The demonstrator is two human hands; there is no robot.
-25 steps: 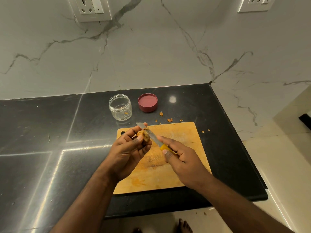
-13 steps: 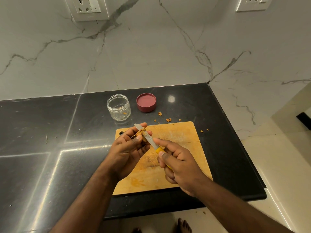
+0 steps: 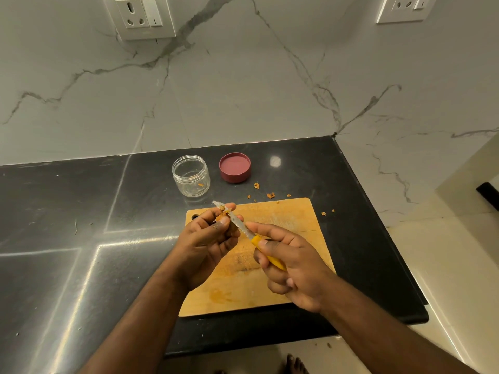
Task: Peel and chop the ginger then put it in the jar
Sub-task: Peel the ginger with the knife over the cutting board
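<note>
Left hand (image 3: 208, 238) pinches ginger (image 3: 223, 217); right hand (image 3: 293, 261) grips knife (image 3: 243, 228).

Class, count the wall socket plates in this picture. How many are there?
2: one socket plate on the wall at upper left, another socket plate at upper right, cut off by the frame's top edge.

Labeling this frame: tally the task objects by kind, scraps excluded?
Ginger piece: 1
Knife: 1
Jar: 1
Lid: 1
Cutting board: 1
Total: 5
</note>
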